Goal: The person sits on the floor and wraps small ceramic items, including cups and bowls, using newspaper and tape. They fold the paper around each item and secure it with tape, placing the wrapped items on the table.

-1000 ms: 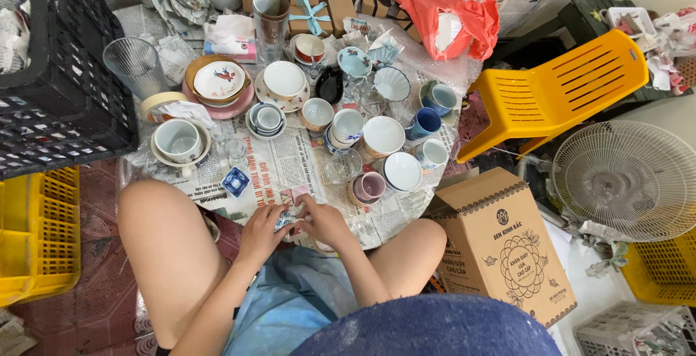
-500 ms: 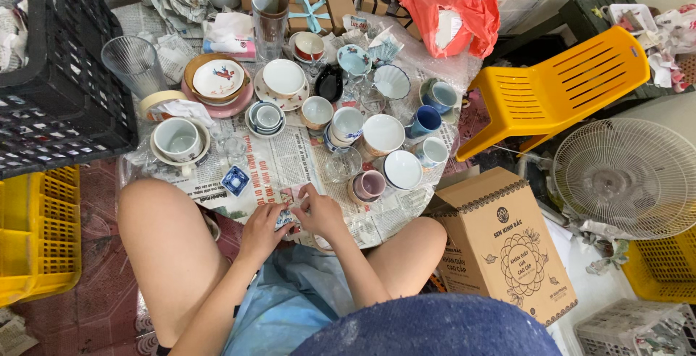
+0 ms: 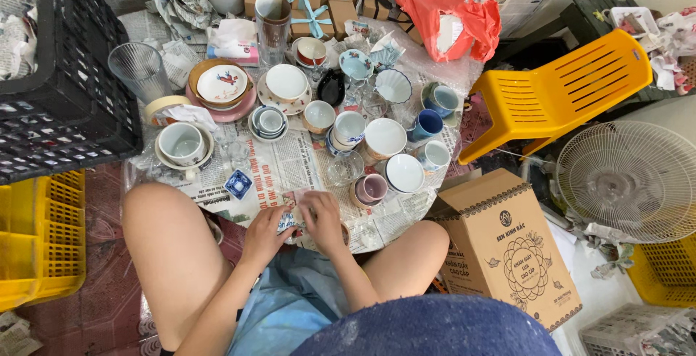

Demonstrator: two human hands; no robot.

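We sit at newspaper (image 3: 286, 167) strewn with cups, our left hand (image 3: 264, 233) and right hand (image 3: 322, 218) closed together on a small wrapped piece (image 3: 297, 218) at its near edge, pink cup (image 3: 371, 189) just beyond, cardboard box (image 3: 504, 247) at right

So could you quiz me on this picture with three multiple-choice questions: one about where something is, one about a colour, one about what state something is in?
1. Where is the cardboard box?
A. beside the person's right knee
B. on the plastic chair
C. inside the black crate

2. What colour is the plastic chair?
A. green
B. yellow
C. white

3. What are the left hand and right hand doing?
A. resting flat on the knees
B. held together around a small object over the newspaper
C. lifting the tall ribbed glass

Answers: 1 A, the box stands on the floor by that knee. 2 B, its seat and legs are yellow. 3 B, both sets of fingers meet on something small, too hidden to identify.
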